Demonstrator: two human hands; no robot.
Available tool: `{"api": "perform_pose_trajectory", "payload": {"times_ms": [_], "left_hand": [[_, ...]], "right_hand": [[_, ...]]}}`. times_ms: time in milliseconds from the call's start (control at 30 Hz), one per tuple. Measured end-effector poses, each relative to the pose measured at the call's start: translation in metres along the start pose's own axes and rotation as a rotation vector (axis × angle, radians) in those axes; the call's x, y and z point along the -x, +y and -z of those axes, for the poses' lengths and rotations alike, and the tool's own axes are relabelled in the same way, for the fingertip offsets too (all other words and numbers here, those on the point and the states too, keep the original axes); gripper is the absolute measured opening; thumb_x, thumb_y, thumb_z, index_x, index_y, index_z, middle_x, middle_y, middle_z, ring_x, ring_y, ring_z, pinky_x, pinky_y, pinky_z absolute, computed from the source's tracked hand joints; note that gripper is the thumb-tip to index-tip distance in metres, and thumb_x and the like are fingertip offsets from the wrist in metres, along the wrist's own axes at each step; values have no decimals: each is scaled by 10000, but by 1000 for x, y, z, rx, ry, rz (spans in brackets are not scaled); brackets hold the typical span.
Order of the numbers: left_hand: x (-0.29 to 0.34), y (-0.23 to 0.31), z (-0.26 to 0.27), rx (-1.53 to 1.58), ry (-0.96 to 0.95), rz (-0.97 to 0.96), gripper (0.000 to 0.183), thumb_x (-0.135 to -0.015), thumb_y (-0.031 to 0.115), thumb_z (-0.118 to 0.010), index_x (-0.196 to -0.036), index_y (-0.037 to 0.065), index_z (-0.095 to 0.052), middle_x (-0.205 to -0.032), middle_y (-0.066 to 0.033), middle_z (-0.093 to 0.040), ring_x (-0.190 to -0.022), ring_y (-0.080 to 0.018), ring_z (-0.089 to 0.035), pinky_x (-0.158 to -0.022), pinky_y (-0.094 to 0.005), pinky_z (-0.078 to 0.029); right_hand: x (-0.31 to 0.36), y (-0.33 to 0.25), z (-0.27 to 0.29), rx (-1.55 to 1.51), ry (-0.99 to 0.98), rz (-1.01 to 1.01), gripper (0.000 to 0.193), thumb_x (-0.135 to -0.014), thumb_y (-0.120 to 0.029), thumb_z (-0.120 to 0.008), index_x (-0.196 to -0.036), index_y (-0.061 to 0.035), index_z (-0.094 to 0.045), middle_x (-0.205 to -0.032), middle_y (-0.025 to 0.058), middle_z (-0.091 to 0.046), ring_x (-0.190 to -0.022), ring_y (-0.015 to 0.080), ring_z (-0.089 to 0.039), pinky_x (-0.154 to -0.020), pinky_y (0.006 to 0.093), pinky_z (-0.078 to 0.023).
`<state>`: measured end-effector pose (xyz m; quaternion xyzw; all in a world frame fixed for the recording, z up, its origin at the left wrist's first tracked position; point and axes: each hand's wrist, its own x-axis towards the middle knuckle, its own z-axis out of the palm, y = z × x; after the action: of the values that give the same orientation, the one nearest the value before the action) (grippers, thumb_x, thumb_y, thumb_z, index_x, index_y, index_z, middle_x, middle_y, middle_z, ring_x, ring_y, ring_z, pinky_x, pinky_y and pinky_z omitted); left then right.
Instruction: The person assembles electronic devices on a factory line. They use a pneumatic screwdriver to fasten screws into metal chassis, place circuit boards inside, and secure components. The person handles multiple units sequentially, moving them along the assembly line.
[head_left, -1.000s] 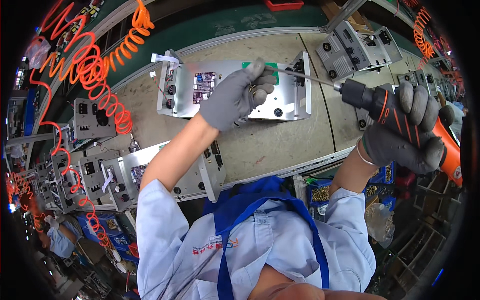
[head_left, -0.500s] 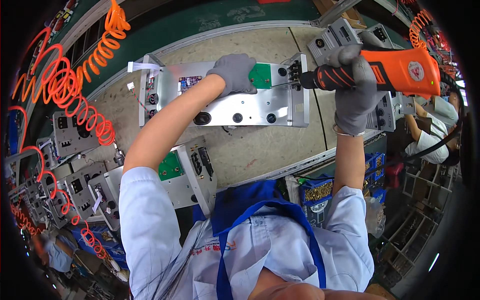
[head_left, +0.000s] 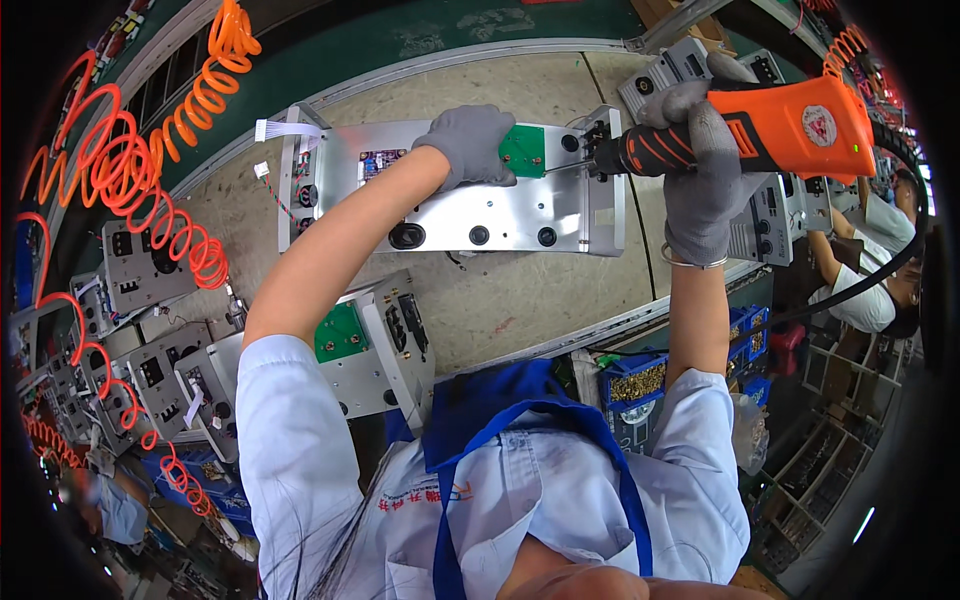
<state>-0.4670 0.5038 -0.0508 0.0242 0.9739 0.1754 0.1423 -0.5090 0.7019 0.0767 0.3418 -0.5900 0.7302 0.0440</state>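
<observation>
On the bench (head_left: pixel 500 305), lengthwise before the person: a silver chassis (head_left: pixel 460 212) with upright end panels. On its flat face, toward the right end, a green board (head_left: pixel 526 150), partly under the gloved left hand (head_left: pixel 465 145). Left fingers bent down over the board's left side; impossible to tell whether gripping anything beneath. In the gloved right hand (head_left: pixel 700 160), fingers wrapped tight around the body, an orange-and-black driver (head_left: pixel 795 128), roughly level, pointing left, nose over the right end panel. Out of the nose, a thin bit (head_left: pixel 570 167), tip at the board's lower right corner; touching or just beside, too small to tell. Left of that hand on the board, a purple board (head_left: pixel 376 165); at the chassis's left end, a white connector (head_left: pixel 275 130). Nearer, at lower left, a second chassis (head_left: pixel 372 378). Farther left, coiled orange hoses (head_left: pixel 205 258). Right of the apron (head_left: pixel 500 400), brass-coloured hardware (head_left: pixel 636 384) in a blue bin (head_left: pixel 634 405).
</observation>
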Motion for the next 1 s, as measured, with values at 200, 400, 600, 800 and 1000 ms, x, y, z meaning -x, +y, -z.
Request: {"api": "perform_pose_trajectory", "payload": {"times_ms": [200,400,600,800,1000], "left_hand": [[-1,1,-1,33,-14,2,651,-625,452,-757,-1142,100,-578,-1058,-152,-607,-993,-337,-600,-833,-424,-490],[-3,-2,-5,39,-3,-18,644,-627,454,-755,-1134,99,-574,-1055,-148,-606,-988,-335,-599,-833,-421,-488],[-1,-2,-6,57,14,-22,688,-627,450,-757,-1190,109,-557,-1073,-147,-606,-999,-345,-592,-852,-415,-482],[-1,-13,-11,418,107,-32,634,-746,303,-721,-1264,8,-506,-1115,-182,-605,-1044,-297,-594,-885,-369,-491],[65,-16,25,1865,193,139,376,-899,79,-543,-1215,-118,-486,-1028,-179,-614,-946,-194,-628,-784,-232,-547]], "right_hand": [[-1,2,-5,-84,-6,27,400,-759,9,-527,-1146,71,-446,-725,103,-597,-636,149,-592,-628,295,-519],[-6,6,-11,-91,-51,-9,348,-790,-8,-511,-1127,67,-462,-739,106,-569,-635,182,-561,-622,331,-495],[-16,9,-15,55,-113,-64,360,-784,6,-507,-1134,75,-460,-749,100,-556,-622,171,-543,-602,325,-487],[-28,10,-18,7,-307,-95,412,-765,-20,-525,-1165,62,-469,-743,89,-560,-617,166,-545,-586,309,-486],[-30,-15,-5,-314,-312,6,394,-796,-157,-578,-1133,25,-488,-773,71,-521,-701,195,-511,-697,341,-457]]}}
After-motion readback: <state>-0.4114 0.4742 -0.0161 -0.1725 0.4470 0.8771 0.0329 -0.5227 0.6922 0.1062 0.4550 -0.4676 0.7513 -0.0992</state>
